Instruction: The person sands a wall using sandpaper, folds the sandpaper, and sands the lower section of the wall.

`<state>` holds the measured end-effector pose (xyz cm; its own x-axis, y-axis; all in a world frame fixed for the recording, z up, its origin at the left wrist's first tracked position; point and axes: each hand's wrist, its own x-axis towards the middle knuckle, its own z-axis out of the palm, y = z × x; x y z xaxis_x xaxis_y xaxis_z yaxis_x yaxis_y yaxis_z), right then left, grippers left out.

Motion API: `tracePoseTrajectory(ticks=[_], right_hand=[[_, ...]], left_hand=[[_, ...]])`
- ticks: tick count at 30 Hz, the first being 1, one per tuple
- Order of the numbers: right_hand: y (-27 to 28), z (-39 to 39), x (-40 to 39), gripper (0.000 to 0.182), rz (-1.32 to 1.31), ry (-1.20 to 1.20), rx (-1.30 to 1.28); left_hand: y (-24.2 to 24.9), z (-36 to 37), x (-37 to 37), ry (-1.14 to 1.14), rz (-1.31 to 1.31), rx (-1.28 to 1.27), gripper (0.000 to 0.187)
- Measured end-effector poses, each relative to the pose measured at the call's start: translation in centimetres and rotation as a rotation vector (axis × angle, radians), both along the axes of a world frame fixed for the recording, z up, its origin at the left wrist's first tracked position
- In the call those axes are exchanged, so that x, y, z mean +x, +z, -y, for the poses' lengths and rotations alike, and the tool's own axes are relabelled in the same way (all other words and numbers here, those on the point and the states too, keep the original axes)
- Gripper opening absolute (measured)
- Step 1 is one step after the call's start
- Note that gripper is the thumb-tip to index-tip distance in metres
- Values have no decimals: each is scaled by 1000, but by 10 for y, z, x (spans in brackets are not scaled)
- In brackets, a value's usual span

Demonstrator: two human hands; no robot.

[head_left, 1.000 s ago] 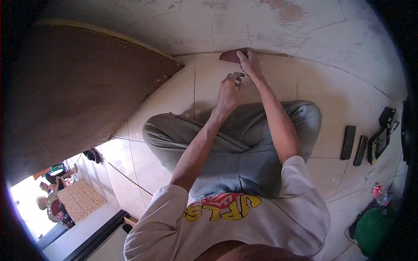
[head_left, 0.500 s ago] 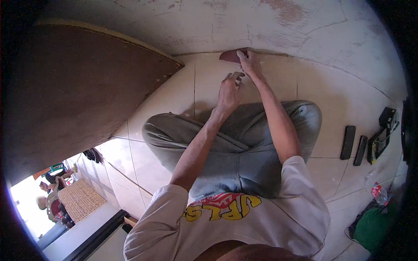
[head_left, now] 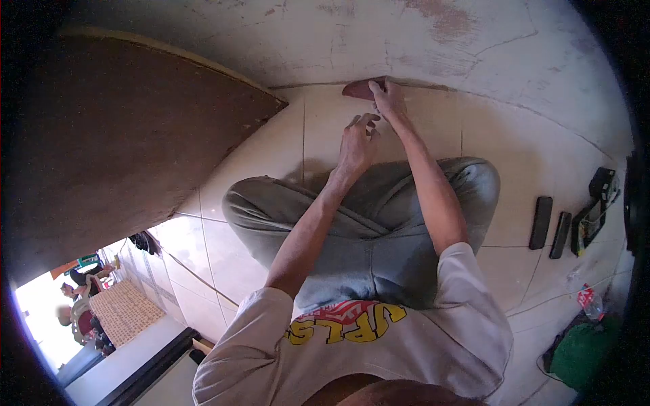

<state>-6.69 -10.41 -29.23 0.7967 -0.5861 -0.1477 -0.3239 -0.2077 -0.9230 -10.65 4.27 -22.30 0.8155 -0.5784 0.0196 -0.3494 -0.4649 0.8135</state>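
Pinched between the thumb and fingers of my right hand (head_left: 391, 103) is a folded piece of reddish-brown sandpaper (head_left: 357, 89). It sits low against the pale wall (head_left: 379, 40), right where the wall meets the floor. My left hand (head_left: 359, 139) hovers just below and to the left of it, over the tiles in front of my crossed legs. Its fingers are loosely bent and apart, with nothing in them.
A dark brown wooden panel (head_left: 135, 142) stands at the left. On the tiled floor (head_left: 501, 271) to the right lie two black slim objects (head_left: 540, 222), a plastic bottle (head_left: 590, 302) and green cloth (head_left: 582, 355). Other people (head_left: 80, 308) are at the far lower left.
Almost nothing differs. The sandpaper and my right hand have shifted very slightly along the wall's foot; my left hand stays where it was.
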Motion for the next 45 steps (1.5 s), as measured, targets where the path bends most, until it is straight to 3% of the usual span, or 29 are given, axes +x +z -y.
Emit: tracePoseTrajectory(ticks=[4, 7, 8, 9, 11, 12, 14, 17, 19, 20, 22, 25, 26, 27, 29, 33, 34, 37, 40, 43, 45], right_hand=[[4, 2, -2, 50, -75, 31, 19], [-11, -1, -1, 50, -34, 19, -18], [-28, -4, 1, 31, 121, -65, -385], [-18, -4, -2, 31, 135, -57, -401], [10, -10, -19, 33, 123, -48, -202], [29, -14, -27, 33, 137, -34, -223], [64, -20, -41, 31, 117, -25, 81], [62, -24, -50, 27, 222, -41, 100], [86, -43, -70, 25, 283, -99, 200], [86, -53, -82, 28, 288, -100, 225], [76, -78, -107, 30, 305, -163, 190], [52, -110, -131, 33, 178, -312, 236], [52, -113, -130, 33, 309, -332, 345], [54, -109, -127, 33, 298, -331, 337], [57, -94, -112, 33, 172, -381, 599], [7, -89, -99, 32, 263, -268, 193], [6, -95, -102, 33, 313, -286, 303], [14, -100, -110, 34, 314, -267, 280], [27, -91, -105, 32, 192, -156, 128], [31, -85, -96, 30, 266, -30, 31], [30, -85, -98, 27, 249, -28, 148]], left_hand=[[6, -1, -1, 39, -138, -32, 30], [-1, -4, 0, 43, -33, 1, 30], [-5, -6, 1, 51, -23, -14, 30], [-9, -8, 1, 45, -39, -8, 30], [-4, -9, 1, 52, -44, -26, 30], [2, -10, -1, 79, -102, -55, 30], [13, -13, -4, 115, -148, -110, 30], [21, -19, -10, 177, -206, -203, 31], [17, -21, -17, 311, -500, -463, 33], [19, -22, -24, 302, -500, -469, 33], [24, -20, -42, 390, -623, -716, 34], [-8, -29, -57, 339, -758, -723, 45], [-15, -28, -58, 383, -779, -714, 38], [-9, -27, -58, 389, -791, -719, 38], [12, -25, -51, 322, -871, -585, 33], [-45, -13, -46, 361, -609, -546, 32], [-30, -13, -52, 415, -693, -577, 32], [-5, -21, -52, 386, -910, -581, 33], [-3, -23, -55, 434, -852, -624, 33], [-6, -25, -48, 399, -902, -656, 32], [-5, -26, -49, 406, -891, -652, 31]])
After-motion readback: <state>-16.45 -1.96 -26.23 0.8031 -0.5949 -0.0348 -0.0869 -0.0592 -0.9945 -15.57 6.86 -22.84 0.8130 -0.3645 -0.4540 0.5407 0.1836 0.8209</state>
